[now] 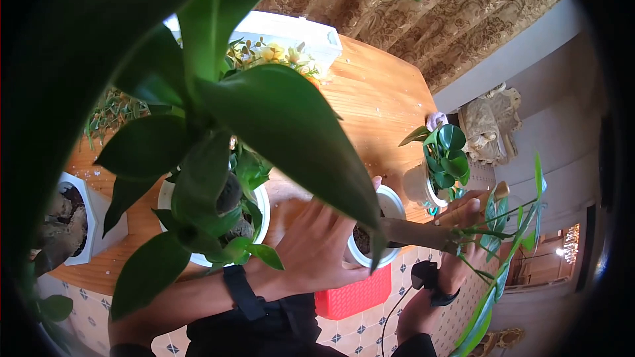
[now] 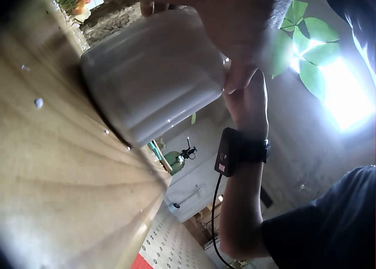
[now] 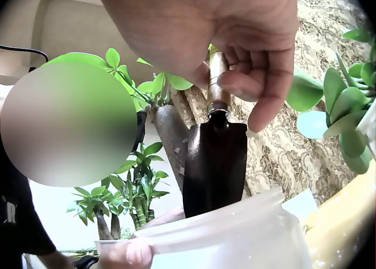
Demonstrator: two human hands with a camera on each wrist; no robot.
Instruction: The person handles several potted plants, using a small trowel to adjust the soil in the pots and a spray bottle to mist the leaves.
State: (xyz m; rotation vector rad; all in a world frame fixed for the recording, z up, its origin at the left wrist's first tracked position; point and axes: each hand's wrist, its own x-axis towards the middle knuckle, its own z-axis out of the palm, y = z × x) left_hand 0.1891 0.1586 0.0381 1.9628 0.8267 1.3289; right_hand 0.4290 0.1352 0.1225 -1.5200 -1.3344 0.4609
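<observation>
My left hand [image 1: 317, 241] grips the white plant pot [image 1: 390, 201] at its rim and side, fingers at the far side and thumb nearer me. A thick bare trunk [image 1: 423, 235] with green leaves at its top leans out of this pot, which has dark soil inside. With my right hand [image 3: 217, 40] I hold a small trowel by its wooden handle [image 3: 218, 84]. Its dark blade [image 3: 216, 169] points down into the pot beside the trunk, the tip hidden behind the pot wall. In the left wrist view the pot [image 2: 158, 69] stands on the wooden table [image 2: 53, 163].
Large blurred leaves [image 1: 284, 119] close to the camera cover much of the left. A round-leaved plant [image 1: 452, 165] stands at the right, a hexagonal white pot [image 1: 109, 238] at the left. A white planter [image 1: 317, 43] with yellow flowers is behind, a red stool [image 1: 357, 294] below the edge.
</observation>
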